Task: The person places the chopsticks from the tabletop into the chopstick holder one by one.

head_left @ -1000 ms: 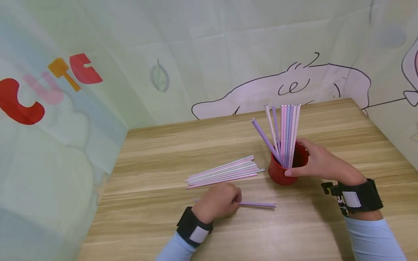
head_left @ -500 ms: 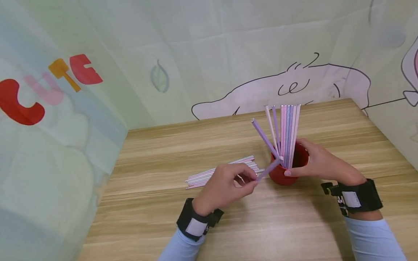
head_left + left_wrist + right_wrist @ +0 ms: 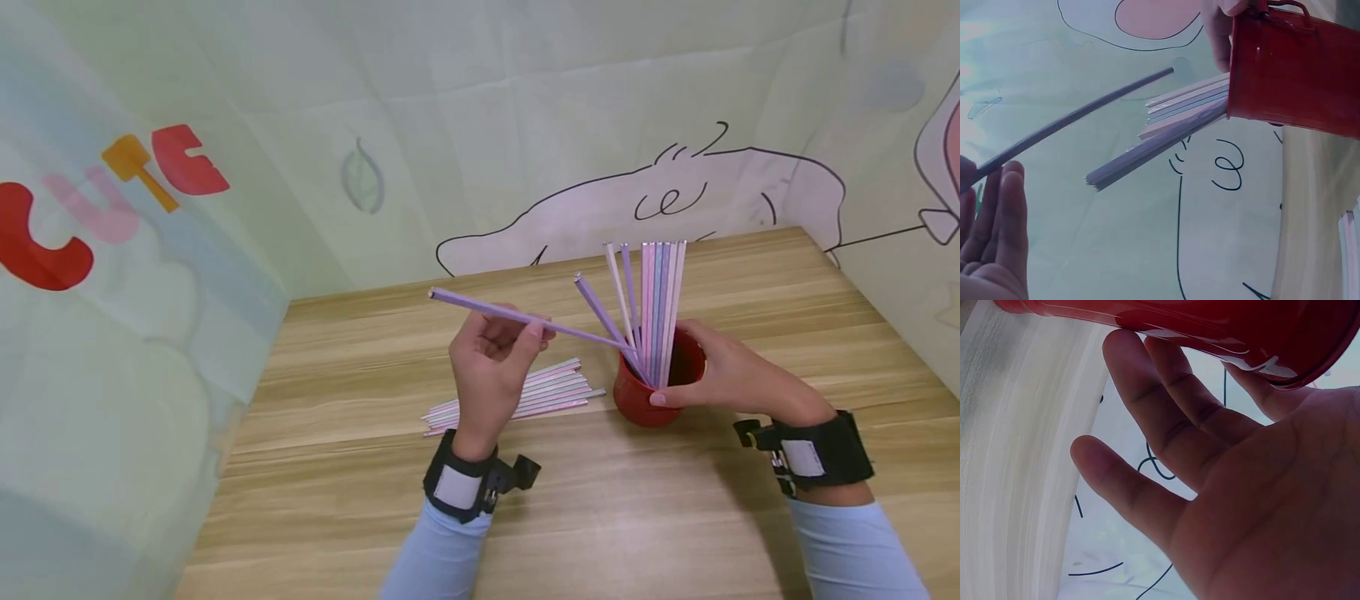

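Observation:
My left hand [image 3: 483, 367] pinches a thin purple straw-like stick [image 3: 480, 307] between thumb and fingers, above the table. The stick slants down to the right, and its far end overlaps the red pail [image 3: 647, 408] in the head view. In the left wrist view, that stick [image 3: 1079, 115] shows apart from the bundle in the pail. Several pink, white, blue and purple sticks [image 3: 660, 308] stand in the pail, some leaning left. My right hand [image 3: 738, 375] grips the pail at its rim, thumb in front. The right wrist view shows fingertips against the pail's red wall [image 3: 1210, 325].
A loose fan of pastel sticks [image 3: 555, 390] lies on the wooden table [image 3: 360, 500], partly behind my left forearm. A printed cloth backdrop [image 3: 480, 150] rises behind the table and along its left side.
My left hand has picked up the purple stick from the table, raised it and turned it, so it now points toward the pail. The right hand keeps its hold on the pail.

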Demonstrator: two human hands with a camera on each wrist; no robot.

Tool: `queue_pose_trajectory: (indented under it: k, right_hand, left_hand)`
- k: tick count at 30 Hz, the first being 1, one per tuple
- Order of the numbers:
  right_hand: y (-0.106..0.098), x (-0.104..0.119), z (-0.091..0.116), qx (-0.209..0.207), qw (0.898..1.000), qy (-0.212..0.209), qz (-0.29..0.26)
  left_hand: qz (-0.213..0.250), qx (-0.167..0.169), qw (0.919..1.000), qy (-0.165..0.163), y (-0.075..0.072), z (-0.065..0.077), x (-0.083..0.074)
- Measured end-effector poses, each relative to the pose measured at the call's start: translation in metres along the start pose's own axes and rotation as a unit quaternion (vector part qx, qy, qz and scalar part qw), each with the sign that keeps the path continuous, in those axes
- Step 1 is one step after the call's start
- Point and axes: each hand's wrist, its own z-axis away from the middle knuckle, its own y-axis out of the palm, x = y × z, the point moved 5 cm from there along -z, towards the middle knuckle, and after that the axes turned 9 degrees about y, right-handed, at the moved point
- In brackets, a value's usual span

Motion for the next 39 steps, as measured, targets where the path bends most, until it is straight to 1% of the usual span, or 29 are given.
queue_pose_trajectory:
  k: [3,6,10,14,20,24,28,31,33,36,39]
  right_hand:
    - [0.0,0.0,0.0,0.001,1.0,-0.001,-0.001]
    - [0.0,0.0,0.0,0.001,1.0,-0.002,0.0]
    - [0.0,-0.001,0.0,0.0,1.0,-0.003,0.003]
    - [0.0,-0.001,0.001,-0.002,1.0,-0.004,0.005]
    - [0.0,-0.002,0.002,-0.005,1.0,0.006,0.012]
    - [0.0,-0.001,0.002,-0.005,1.0,0.006,0.016]
    - [0.0,0.0,0.001,-0.003,1.0,-0.003,0.013]
    - [0.0,0.001,0.0,-0.002,1.0,-0.009,0.009]
    - [0.0,0.002,0.0,-0.002,1.0,-0.011,0.008]
    - [0.0,0.002,0.0,-0.001,1.0,-0.01,0.005]
    - [0.0,0.001,0.0,-0.001,1.0,-0.009,0.004]
  left_hand:
    - [-0.008,-0.011,0.9998,-0.016,0.003,0.001,0.009]
    - [-0.024,-0.004,0.9989,-0.041,0.009,0.006,0.02]
    - [-0.058,0.011,0.9957,-0.072,0.019,0.014,0.033]
    - [-0.092,0.033,0.991,-0.091,0.032,0.023,0.044]
    - [-0.118,0.059,0.9836,-0.123,0.055,0.038,0.056]
    - [-0.139,0.075,0.9775,-0.139,0.063,0.045,0.062]
    - [-0.16,0.081,0.9715,-0.155,0.062,0.047,0.067]
    - [-0.167,0.085,0.9703,-0.154,0.058,0.045,0.065]
    - [-0.169,0.084,0.9715,-0.143,0.052,0.042,0.06]
    - [-0.184,0.077,0.973,-0.117,0.04,0.034,0.05]
    - [-0.207,0.075,0.9715,-0.087,0.025,0.028,0.041]
